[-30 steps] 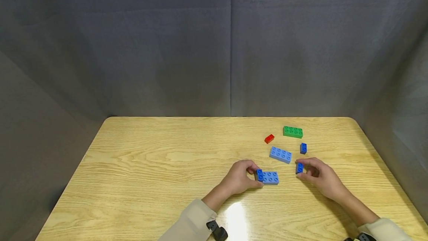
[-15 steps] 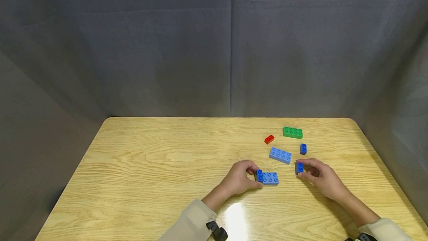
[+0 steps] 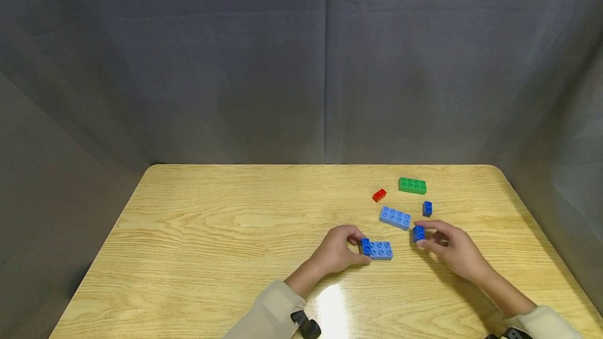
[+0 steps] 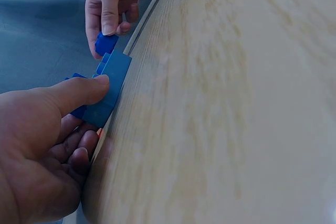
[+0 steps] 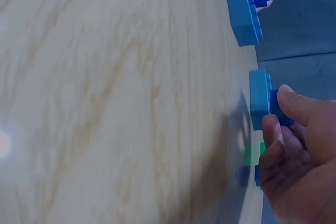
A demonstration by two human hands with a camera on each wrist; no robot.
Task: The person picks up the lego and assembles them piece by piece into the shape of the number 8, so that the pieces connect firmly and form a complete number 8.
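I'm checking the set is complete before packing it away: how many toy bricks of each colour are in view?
Dark blue two-stud bricks: 3
Light blue bricks: 2
Green eight-stud brick: 1
Red brick: 1
Total: 7

We see a pale brick (image 3: 382, 250) on the desk (image 3: 212, 255), a blue brick (image 3: 366, 246) across its left end; another blue brick (image 3: 418, 234) is held raised.
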